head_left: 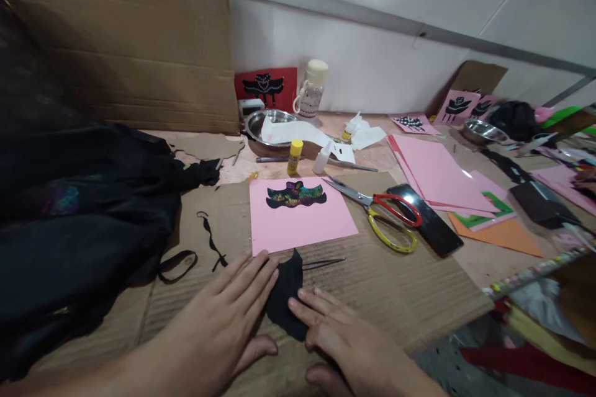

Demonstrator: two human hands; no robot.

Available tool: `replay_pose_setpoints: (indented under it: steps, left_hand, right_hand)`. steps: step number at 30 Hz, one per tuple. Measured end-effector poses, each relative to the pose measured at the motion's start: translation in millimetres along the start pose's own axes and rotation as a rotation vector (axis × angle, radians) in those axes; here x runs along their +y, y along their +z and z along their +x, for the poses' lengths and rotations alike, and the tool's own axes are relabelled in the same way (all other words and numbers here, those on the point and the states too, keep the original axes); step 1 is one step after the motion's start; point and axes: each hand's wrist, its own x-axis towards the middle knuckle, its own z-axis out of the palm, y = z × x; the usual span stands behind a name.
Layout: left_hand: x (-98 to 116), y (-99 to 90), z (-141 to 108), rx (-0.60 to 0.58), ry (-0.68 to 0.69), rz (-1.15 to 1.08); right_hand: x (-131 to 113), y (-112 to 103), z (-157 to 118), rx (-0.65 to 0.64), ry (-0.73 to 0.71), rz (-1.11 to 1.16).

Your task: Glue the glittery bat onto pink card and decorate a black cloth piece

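Observation:
A small piece of black fabric (287,298) lies flat on the cardboard sheet (410,304). My left hand (242,304) rests flat on its left edge, fingers stretched out. From the other side, the fingertips of my right hand (330,325) press down on the fabric, fingers extended. Thin dark tweezers (326,262) lie just beyond the fabric. Behind them is a pink card (302,229) bearing a black cutout with glittery patches (296,196). Scissors with red and yellow handles (379,211) lie to the right of the card, partly over a black phone (431,226).
Black cloth (84,229) is heaped at the left, near thin black scraps (212,242). A yellow-capped glue stick (295,158), a white bottle (322,158), a metal bowl (254,127) and a tumbler (311,90) stand behind. Pink sheets (437,173) lie right.

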Motion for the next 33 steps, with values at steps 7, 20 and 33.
replay_pose_setpoints:
  steps: [7, 20, 33]
  left_hand:
    - [2, 7.7, -2, -0.137, 0.271, -0.022]
    - [11, -6.7, -7, -0.349, -0.124, -0.363]
    - [7, -26.6, 30, -0.336, -0.161, -0.317]
  right_hand:
    - [27, 22, 11, 0.084, -0.115, -0.152]
    - [6, 7, 8, 0.14, -0.081, -0.173]
    - [-13, -67, 44, -0.058, -0.171, -0.341]
